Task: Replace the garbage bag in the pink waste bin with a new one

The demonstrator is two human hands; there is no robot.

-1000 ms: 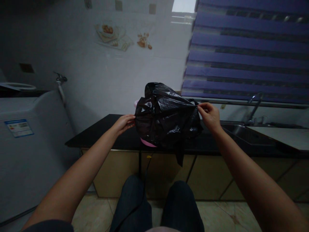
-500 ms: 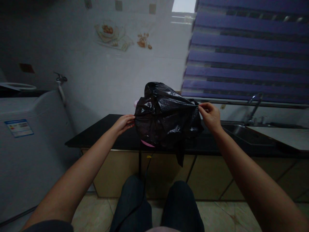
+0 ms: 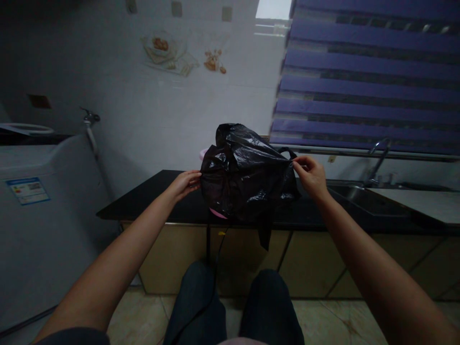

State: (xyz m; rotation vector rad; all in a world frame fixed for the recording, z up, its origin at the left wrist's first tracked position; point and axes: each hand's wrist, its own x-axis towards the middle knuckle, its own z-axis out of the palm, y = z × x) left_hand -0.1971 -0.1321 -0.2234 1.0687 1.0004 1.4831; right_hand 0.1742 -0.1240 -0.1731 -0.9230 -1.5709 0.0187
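A black plastic bag (image 3: 247, 172) is spread over a pink object (image 3: 218, 214) on the dark countertop. Only slivers of the pink object show, at the bag's lower left and upper left; its kind is hidden. My left hand (image 3: 187, 183) grips the left edge of the bag, thumb and fingertips at the plastic. On the other side, my right hand (image 3: 312, 173) pinches the bag's right end between thumb and fingers, drawing folds across it. A loop of the bag stands up just left of the right fingertips, and one black corner hangs over the counter's front edge.
The black countertop (image 3: 158, 194) runs above beige cabinets (image 3: 247, 268). To the right are a metal sink (image 3: 354, 194), a faucet (image 3: 379, 160) and a pale board (image 3: 424, 201). A white appliance (image 3: 53, 215) stands at left. A dark cord (image 3: 216, 258) hangs in front.
My right hand has shifted slightly left and down with the bag's end. The bag's loop has opened wider and its hanging corner has swung slightly left. My left hand stays put.
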